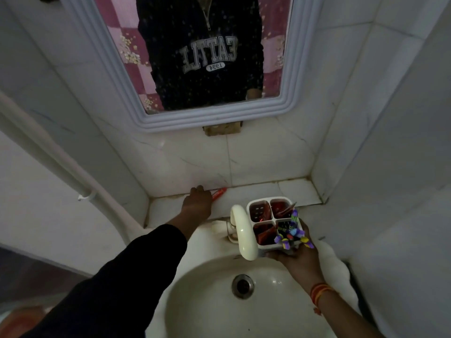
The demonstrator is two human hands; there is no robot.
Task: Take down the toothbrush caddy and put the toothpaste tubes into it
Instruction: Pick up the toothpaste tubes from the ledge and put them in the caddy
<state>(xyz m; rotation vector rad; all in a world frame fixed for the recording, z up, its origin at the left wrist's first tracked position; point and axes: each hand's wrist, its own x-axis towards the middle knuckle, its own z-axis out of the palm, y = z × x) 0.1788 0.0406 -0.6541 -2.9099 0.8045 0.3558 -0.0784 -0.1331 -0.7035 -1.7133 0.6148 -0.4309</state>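
Observation:
The white toothbrush caddy [268, 217] has several compartments with red tubes inside and purple toothbrush heads sticking out at its near right corner. My right hand [296, 258] grips it from below, holding it above the basin's back rim, right of the tap. A red toothpaste tube [219, 192] lies on the tiled ledge against the wall. My left hand [197, 203] rests over the tube's left end, fingers curled on it; the tube's right end shows beyond my fingers.
A cream tap [244, 234] arches over the white basin [202, 289] just left of the caddy. The tiled ledge [297, 192] runs behind the basin, walled on both sides. A framed mirror [244, 118] hangs above. A white pipe [73, 176] slants down the left wall.

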